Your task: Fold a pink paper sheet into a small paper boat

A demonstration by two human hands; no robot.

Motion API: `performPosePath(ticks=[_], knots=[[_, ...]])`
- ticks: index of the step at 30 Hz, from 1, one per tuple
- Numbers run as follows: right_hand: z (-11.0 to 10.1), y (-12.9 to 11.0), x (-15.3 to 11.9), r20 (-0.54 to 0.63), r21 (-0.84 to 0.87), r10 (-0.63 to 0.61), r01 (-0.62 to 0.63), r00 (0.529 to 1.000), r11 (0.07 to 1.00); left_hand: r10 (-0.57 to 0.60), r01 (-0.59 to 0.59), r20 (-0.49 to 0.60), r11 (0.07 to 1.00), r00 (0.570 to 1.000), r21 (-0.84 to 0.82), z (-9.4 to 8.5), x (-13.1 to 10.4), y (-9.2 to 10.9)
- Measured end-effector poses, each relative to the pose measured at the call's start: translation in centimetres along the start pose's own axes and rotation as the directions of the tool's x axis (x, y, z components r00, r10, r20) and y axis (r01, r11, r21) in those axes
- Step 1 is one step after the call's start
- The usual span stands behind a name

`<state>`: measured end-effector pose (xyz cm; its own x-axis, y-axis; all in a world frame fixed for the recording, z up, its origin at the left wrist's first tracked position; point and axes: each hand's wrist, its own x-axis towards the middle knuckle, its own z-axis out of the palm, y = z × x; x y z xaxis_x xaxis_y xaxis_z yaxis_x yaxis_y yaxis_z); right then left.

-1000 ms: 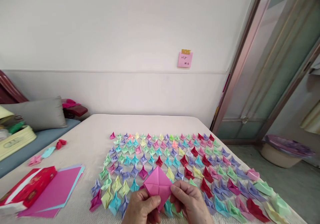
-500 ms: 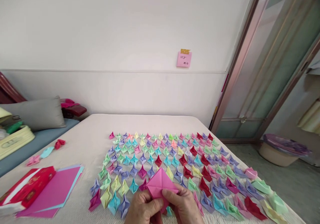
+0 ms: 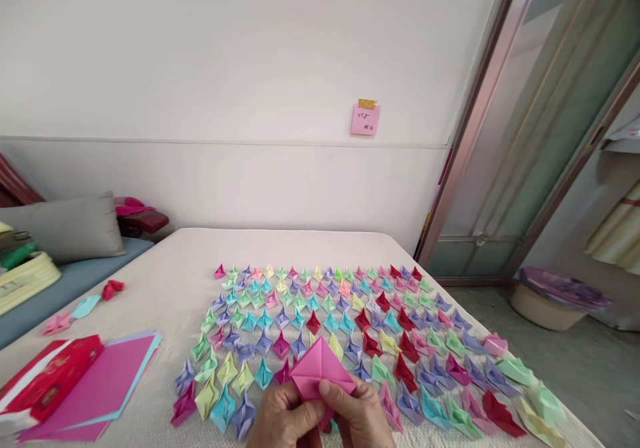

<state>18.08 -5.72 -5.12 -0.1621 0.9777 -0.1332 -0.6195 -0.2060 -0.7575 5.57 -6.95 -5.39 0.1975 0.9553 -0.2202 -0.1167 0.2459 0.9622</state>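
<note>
Two sets of fingers pinch one pink folded paper between them: the left hand (image 3: pixel 286 418) at its lower left edge, the right hand (image 3: pixel 364 413) at its lower right, both thumbs pressing on the near face. The paper is raised at the near side of a cloth-covered surface (image 3: pixel 155 261), its upper corner pointing away. Thumbs cover its lower part, and the hands block the view of several folded paper boats (image 3: pixel 330 322) behind and below. These boats stand in close rows on three sides, the nearest just beside the hands. To the left, well apart, a red packet (image 3: pixel 70 375) with a white strip overlaps loose paper sheets (image 3: pixel 115 375), pink and light blue. Beyond lie three small pieces: pink (image 3: pixel 57 323), light blue (image 3: pixel 86 307) and red (image 3: pixel 113 289). Further off are a grey pillow (image 3: pixel 83 227) and a pale yellow basket (image 3: pixel 27 281); at right, a tub (image 3: pixel 543 311) stands on the floor.

Materials: the held paper is smooth and matte, diamond-shaped, with crossing creases. Boats are crisp, pointed, and mixed in colour. The cloth is cream and finely dimpled; the pillow is soft and oblong; the tub is round, topped with purple film.
</note>
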Motion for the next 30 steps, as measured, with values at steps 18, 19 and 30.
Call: performPosePath(ticks=[18,19,30], knots=[[-2.0,1.6,1.1,-0.077,-0.143,-0.079,0.068,0.994,0.987,0.104,-0.130,-0.222,0.985,0.969,-0.109,0.7,-0.5,1.6],[-2.3,1.9,1.3,-0.075,-0.147,-0.079,0.067,0.994,0.987,0.113,-0.147,-0.247,0.981,0.962,-0.124,0.6,-0.5,1.7],[-3.0,2.2,1.8,-0.082,-0.171,-0.074,0.059,0.994,0.984,0.060,-0.121,-0.213,0.951,0.975,-0.284,0.0,0.1,0.7]])
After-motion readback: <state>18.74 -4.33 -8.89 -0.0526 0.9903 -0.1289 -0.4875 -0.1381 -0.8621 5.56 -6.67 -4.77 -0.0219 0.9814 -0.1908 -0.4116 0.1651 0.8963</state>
